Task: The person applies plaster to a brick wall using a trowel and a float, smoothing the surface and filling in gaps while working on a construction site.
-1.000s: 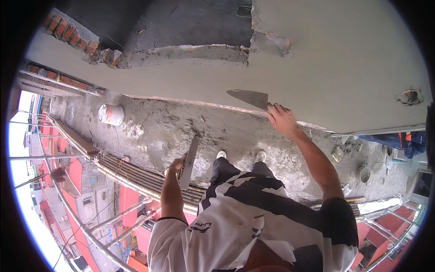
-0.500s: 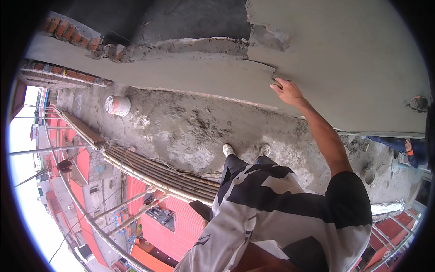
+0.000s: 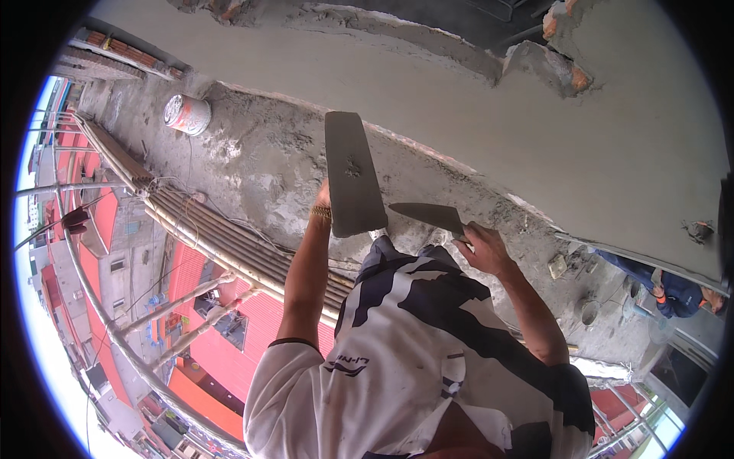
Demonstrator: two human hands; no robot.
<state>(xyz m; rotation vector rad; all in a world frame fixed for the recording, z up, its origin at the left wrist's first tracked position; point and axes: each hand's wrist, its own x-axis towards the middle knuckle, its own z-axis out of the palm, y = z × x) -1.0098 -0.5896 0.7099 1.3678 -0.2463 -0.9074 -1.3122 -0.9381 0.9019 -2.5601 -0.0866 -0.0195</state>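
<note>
Holding grey rectangular plastering board out front: L hand clamped beneath, grip mostly hidden. R hand, apart, clamped on grey pointed metal trowel, tip beside board's R edge. Grey mortar dab approx. mid-board; prob. best: board lvl, blade flat.

A grey plastered wall with a broken edge showing brick borders a rough, pale-splotched cement floor; beyond poles at left lie red roofs, perhaps corrugated metal, under a bright white sky
</note>
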